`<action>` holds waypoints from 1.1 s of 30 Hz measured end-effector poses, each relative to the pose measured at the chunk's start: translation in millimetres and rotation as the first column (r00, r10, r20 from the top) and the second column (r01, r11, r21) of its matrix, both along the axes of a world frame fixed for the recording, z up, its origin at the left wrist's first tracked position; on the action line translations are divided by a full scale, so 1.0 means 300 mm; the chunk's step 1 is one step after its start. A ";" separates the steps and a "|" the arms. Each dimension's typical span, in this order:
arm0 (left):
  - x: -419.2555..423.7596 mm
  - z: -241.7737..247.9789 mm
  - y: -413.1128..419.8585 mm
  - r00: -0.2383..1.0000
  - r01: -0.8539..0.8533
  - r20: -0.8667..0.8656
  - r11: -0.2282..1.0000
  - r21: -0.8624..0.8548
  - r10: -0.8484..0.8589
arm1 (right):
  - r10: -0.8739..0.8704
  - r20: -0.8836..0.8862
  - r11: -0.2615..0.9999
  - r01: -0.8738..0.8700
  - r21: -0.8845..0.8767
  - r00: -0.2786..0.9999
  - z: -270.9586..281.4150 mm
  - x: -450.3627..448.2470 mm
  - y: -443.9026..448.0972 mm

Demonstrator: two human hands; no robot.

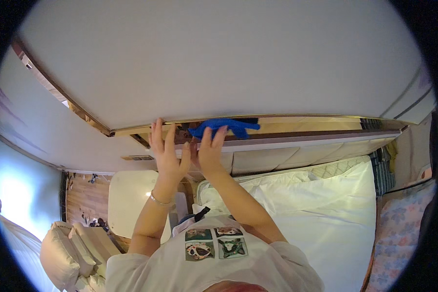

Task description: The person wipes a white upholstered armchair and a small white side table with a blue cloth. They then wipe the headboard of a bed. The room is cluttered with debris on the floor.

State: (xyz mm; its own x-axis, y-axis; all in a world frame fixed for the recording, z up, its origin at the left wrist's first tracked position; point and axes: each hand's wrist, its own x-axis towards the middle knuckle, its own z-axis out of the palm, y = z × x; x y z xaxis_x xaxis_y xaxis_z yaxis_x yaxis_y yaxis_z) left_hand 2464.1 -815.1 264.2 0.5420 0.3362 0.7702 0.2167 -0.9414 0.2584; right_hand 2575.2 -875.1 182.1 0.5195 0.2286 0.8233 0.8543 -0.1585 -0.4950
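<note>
A blue cloth (222, 126) lies bunched against a long, narrow, framed glossy strip (306, 126) on the wall, perhaps a mirror seen at a steep angle. My right hand (211, 149) has its fingers on the cloth's lower left part and holds it against the strip. Just left of it, my left hand (168, 157) is raised with its fingers spread, its fingertips at the gold-coloured upper edge of the frame. No object shows in the left hand, which has a bracelet (158, 199) at its wrist. A small gap separates the two hands.
A padded headboard (266, 158) runs below the strip, beside a bed with a rumpled white sheet (325, 219). A white-topped stool or small table (127, 204) stands left of my body. Stacked cushions (62, 252) are at the lower left. A wall socket plate (137, 158) is nearby.
</note>
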 end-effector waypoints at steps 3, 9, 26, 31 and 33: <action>-0.024 0.016 0.003 0.995 -0.072 -0.065 0.996 0.047 0.075 | -0.187 0.209 0.981 0.195 -0.018 0.960 -0.025 0.008 0.001; 0.027 -0.036 0.008 0.980 -0.189 0.082 0.971 0.146 0.178 | -0.334 0.311 0.926 0.372 -0.069 0.890 -0.019 0.251 -0.229; -0.082 -0.089 -0.028 0.871 -0.299 0.347 0.936 -0.188 0.348 | 0.360 0.365 0.910 -0.236 -0.341 0.859 0.279 -0.110 0.082; -0.075 -0.061 -0.040 0.952 0.031 0.301 0.969 -0.245 0.046 | 0.388 0.292 0.843 -0.209 -0.495 0.875 0.286 -0.072 0.059; -0.038 -0.043 -0.056 0.968 0.111 0.247 0.967 -0.229 -0.052 | 0.446 0.168 0.832 -0.338 -0.441 0.879 0.298 -0.030 0.015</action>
State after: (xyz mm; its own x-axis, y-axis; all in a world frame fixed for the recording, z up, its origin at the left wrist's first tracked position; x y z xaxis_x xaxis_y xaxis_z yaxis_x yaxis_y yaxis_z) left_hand 2452.5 -831.9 251.3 0.3870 0.4882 0.7822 0.0470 -0.8577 0.5120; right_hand 2566.0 -870.8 271.6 0.1030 0.6943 0.7123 0.9710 0.0851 -0.2233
